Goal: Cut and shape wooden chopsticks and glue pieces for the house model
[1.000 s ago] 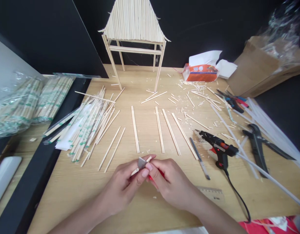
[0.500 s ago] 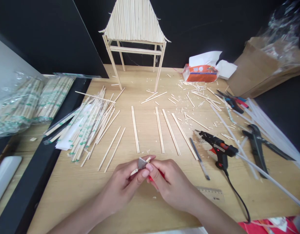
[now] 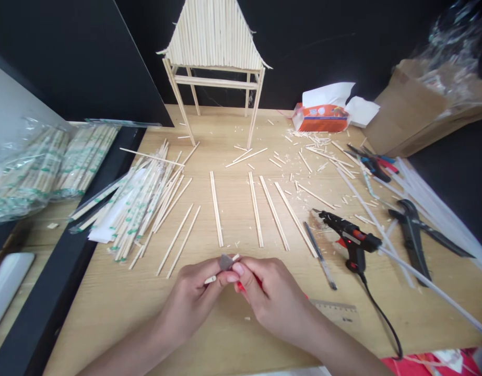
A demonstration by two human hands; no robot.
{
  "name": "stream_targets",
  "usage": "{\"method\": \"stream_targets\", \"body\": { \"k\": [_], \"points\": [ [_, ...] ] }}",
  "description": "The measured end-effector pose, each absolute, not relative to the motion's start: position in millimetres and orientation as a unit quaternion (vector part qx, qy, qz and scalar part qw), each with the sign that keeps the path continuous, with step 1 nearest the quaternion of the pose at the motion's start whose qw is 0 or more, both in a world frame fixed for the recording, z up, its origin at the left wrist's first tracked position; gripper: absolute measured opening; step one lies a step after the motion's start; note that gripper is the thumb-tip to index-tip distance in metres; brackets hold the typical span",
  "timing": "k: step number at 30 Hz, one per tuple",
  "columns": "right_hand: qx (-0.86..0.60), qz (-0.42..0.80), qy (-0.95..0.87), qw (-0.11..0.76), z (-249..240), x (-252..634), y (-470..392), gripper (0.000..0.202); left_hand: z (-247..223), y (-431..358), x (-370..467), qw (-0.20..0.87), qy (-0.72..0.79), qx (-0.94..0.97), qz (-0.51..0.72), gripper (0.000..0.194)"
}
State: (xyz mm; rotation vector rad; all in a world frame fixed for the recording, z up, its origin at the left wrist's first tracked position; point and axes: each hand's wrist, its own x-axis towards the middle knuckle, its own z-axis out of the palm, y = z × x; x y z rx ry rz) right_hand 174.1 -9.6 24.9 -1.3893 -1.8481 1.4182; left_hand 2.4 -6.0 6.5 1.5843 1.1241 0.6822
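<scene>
Near the front middle of the table, my two hands meet at the fingertips. My left hand (image 3: pixel 196 290) is closed on a short wooden stick (image 3: pixel 210 280), whose pale ends show at the fingers. A grey blade (image 3: pixel 225 262) lies against the stick between the hands. My right hand (image 3: pixel 274 292) is wrapped round the red handle of this knife, mostly hidden by the fingers. Beyond the hands lie joined pairs of wooden sticks (image 3: pixel 216 209), spaced apart. Two single sticks (image 3: pixel 184 241) lie to the left of them.
A stick-built house model (image 3: pixel 215 81) stands at the back. Bagged chopsticks (image 3: pixel 142 198) lie left. At right are a glue gun (image 3: pixel 352 237), a pen (image 3: pixel 320 256), a ruler (image 3: pixel 337 310), a black cutter (image 3: pixel 411 243), glue sticks (image 3: pixel 424 196), a tissue pack (image 3: pixel 321 117) and scattered offcuts.
The blade has tilted slightly against the stick, and the hands have shifted a little. The stick's near end shows more below my left fingers.
</scene>
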Motion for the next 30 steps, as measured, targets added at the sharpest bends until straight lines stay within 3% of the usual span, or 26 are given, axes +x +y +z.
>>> {"method": "stream_targets", "body": {
  "k": [10, 13, 16, 21, 30],
  "points": [
    [-0.528, 0.466, -0.677, 0.215, 20.1, 170.8, -14.5, 0.029, 0.6, -11.9, 1.9, 0.44, 0.532, 0.671, 0.271, 0.02],
    [-0.534, 0.473, -0.659, 0.236, 19.1, 168.0, -17.3, 0.03, 0.3, -13.2, 2.7, 0.427, 0.569, 0.644, 0.282, 0.031],
    [-0.532, 0.496, -0.634, 0.264, 19.6, 167.2, -17.9, 0.032, 3.0, -10.8, 3.9, 0.477, 0.578, 0.595, 0.291, 0.038],
    [-0.489, 0.545, -0.64, 0.232, 20.3, 173.4, -11.6, 0.037, 6.2, -4.2, 3.5, 0.634, 0.496, 0.527, 0.271, 0.02],
    [-0.487, 0.565, -0.639, 0.186, 20.3, 178.4, -6.7, 0.038, 7.0, -6.9, 2.1, 0.624, 0.474, 0.574, 0.237, 0.015]
  ]
}}
